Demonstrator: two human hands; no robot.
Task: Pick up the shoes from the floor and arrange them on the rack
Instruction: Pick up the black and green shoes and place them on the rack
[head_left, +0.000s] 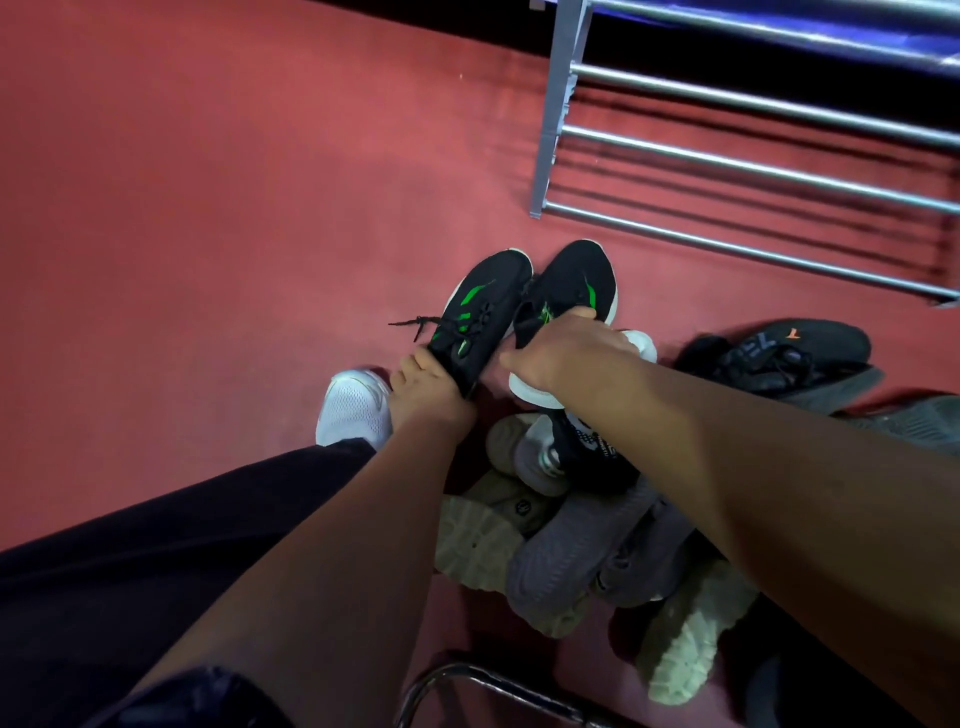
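- Head view looks down along both my arms, stretched over the red floor (182, 208), with each of my hands on one shoe of a black pair with green stripes
- my left hand (431, 397) has its fingers curled round the heel end of the left black shoe (485, 306); a loose lace (410, 323) sticks out sideways from it
- my right hand (563, 353) is closed over the collar of the right black shoe (576, 283), thumb lying on the upper, the other fingers hidden beneath my knuckles
- the two shoes sit side by side, almost touching, toes aimed at the rack (753, 169); I cannot tell whether their soles are off the floor
- the rack stands near, ahead and to my right, its round metal bars running across with gaps between them
- I judge these shoes light, with a soft mesh upper that gives under the fingers and a firmer sole and heel, so the heel collar is the sound place to hold
- a pinch on the mesh alone would likely let the shoe droop or twist
- the loose lace could catch on a bar, and each sole will need to span two bars to sit level
- under my right forearm lies a pile: grey knit shoes (571, 561), beige shoes (480, 540) and, farther right, a black shoe with an orange mark (789, 345)
- a white shoe (353, 410) at the end of my dark trouser leg sits just beside my left hand
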